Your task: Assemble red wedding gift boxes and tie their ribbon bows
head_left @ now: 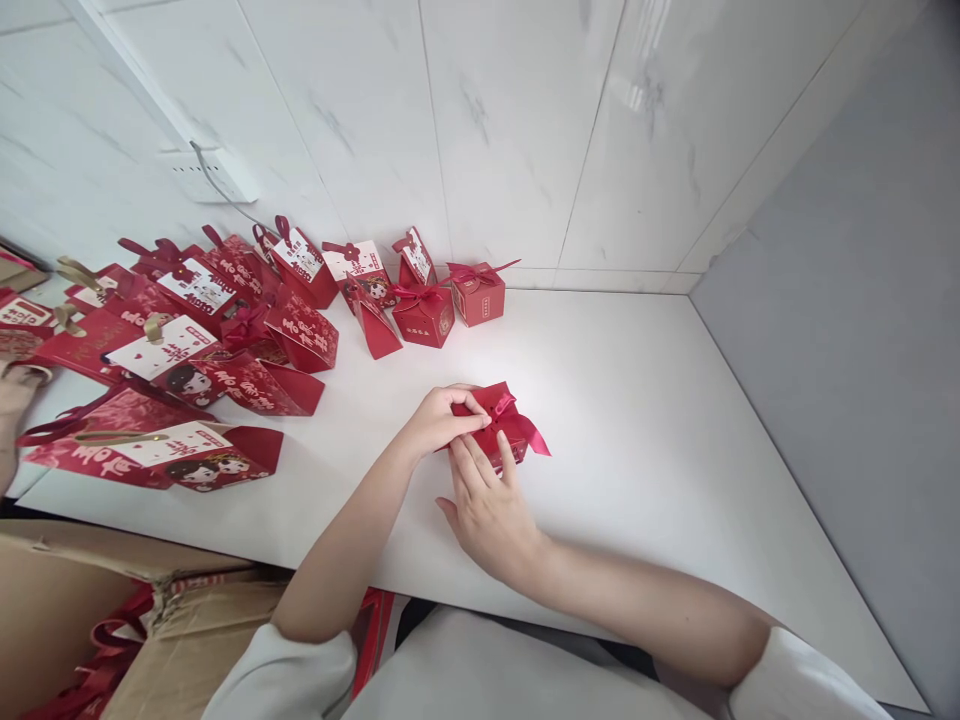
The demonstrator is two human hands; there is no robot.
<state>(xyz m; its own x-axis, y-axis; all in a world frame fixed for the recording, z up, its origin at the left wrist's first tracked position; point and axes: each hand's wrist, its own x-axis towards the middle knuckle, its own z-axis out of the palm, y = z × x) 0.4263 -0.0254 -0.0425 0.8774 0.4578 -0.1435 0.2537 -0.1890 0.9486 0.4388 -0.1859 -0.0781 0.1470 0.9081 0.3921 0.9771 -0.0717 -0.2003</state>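
Observation:
A small red gift box (517, 440) sits on the white table in front of me, with a ribbon (532, 432) in a bow on its top. One ribbon tail hangs over the right side. My left hand (444, 418) reaches in from the left, its thumb and index finger pinched together on the ribbon at the bow's left side. Against the box's near side lies my right hand (491, 510), fingers stretched out and thumb apart. My hands hide the left and front of the box.
Two tied red boxes (424, 318) stand near the tiled wall. Several red and white gift boxes with ribbon handles (199, 290) crowd the left. Another person's hand (13, 400) shows at the left edge. An open cardboard box (67, 590) stands below the table. A grey panel (832, 330) borders the right.

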